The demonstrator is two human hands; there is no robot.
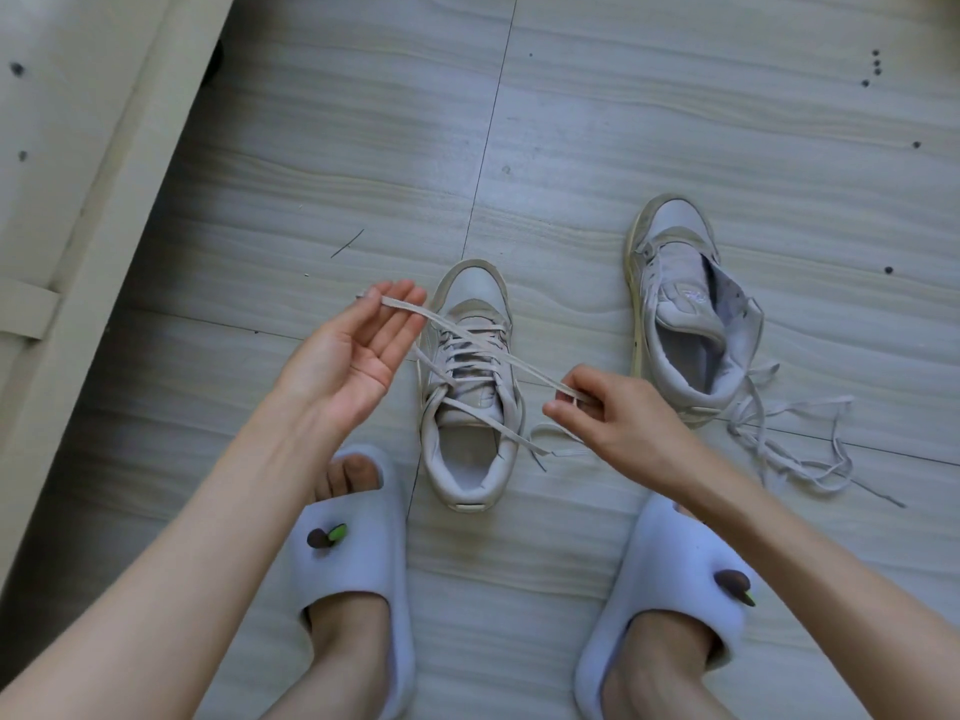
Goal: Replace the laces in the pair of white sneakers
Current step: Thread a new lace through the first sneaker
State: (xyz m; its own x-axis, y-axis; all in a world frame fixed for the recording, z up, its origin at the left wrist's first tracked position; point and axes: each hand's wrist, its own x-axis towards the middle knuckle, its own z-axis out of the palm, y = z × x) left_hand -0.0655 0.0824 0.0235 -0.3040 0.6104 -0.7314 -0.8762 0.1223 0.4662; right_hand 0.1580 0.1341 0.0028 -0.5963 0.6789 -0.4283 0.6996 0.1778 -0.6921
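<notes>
Head view: two sneakers [470, 376], two hands [358, 345] holding one lace [498, 356].

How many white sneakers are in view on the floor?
2. One white laced sneaker stands on the tiled floor between the two hands; the other white sneaker, unlaced with its tongue open, lies farther right beside a loose heap of laces.

Floor [675, 122] is looking like matt tile with a wood-grain print. Sneakers [470, 387] are showing scuffed, dull leather-ish uppers, laces [467, 337] are looking like flat woven cloth, slides [358, 579] like smooth matt foam.
</notes>
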